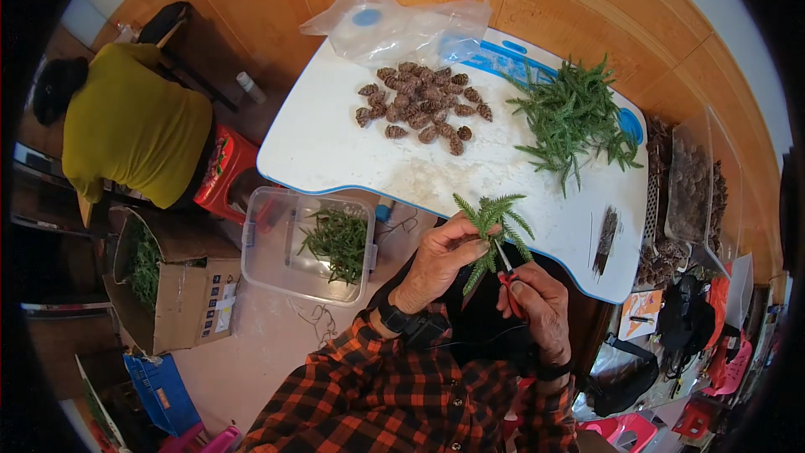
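At the near edge of the white table (335, 151), my left hand (440, 260) is closed on a green artificial pine sprig (493, 216), pinching it where its fronds meet. My right hand (541, 302) grips red-handled pliers (509, 278), whose slim metal tip reaches the base of the sprig. Whether the jaws bite on anything is too small to tell. Beyond my hands lies a loose cluster of brown pine cones (428, 101). A heap of green sprigs (579, 113) covers the table's far right, and a thin bundle of dark wires (605, 241) lies near its right edge.
A clear plastic bag (402, 29) lies at the table's back. Left of the table stand a clear bin (260, 239) holding sprigs, a cardboard box (210, 302) and a red stool (231, 172). Another person (138, 126) bends over nearby. A cone-filled tub (692, 193) stands right.
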The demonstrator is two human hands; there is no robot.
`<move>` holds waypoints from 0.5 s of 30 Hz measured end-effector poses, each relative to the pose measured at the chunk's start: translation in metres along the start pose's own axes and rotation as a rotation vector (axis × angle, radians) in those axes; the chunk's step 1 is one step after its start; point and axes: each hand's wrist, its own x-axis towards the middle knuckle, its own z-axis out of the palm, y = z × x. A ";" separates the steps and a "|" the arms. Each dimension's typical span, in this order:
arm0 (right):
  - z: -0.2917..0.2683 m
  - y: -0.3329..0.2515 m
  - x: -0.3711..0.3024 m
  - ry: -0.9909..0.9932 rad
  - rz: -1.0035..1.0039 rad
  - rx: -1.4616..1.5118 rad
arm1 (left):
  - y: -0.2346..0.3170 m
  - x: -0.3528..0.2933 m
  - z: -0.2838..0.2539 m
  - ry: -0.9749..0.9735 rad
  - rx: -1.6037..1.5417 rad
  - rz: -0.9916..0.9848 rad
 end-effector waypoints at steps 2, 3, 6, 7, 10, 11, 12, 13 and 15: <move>-0.004 -0.002 0.001 -0.062 0.070 0.093 | 0.000 0.000 -0.001 -0.029 -0.001 0.011; -0.005 -0.004 0.001 -0.094 0.104 0.141 | 0.001 0.000 -0.002 -0.042 -0.001 0.016; -0.008 -0.012 0.002 -0.134 0.154 0.169 | 0.002 -0.001 -0.001 -0.056 -0.006 0.023; -0.009 -0.013 0.002 -0.155 0.179 0.182 | 0.003 -0.001 -0.001 -0.062 -0.009 0.028; -0.010 -0.010 0.003 -0.192 0.169 0.245 | 0.006 -0.003 0.001 -0.069 -0.061 0.037; -0.010 -0.009 0.003 -0.212 0.164 0.276 | 0.006 -0.003 0.001 -0.071 -0.088 0.042; -0.011 -0.008 0.004 -0.210 0.164 0.277 | 0.006 -0.003 0.001 -0.074 -0.088 0.041; -0.013 -0.008 0.005 -0.237 0.174 0.308 | 0.007 -0.004 0.001 -0.075 -0.097 0.035; -0.015 -0.006 0.007 -0.291 0.196 0.369 | 0.007 -0.004 0.001 -0.076 -0.115 0.024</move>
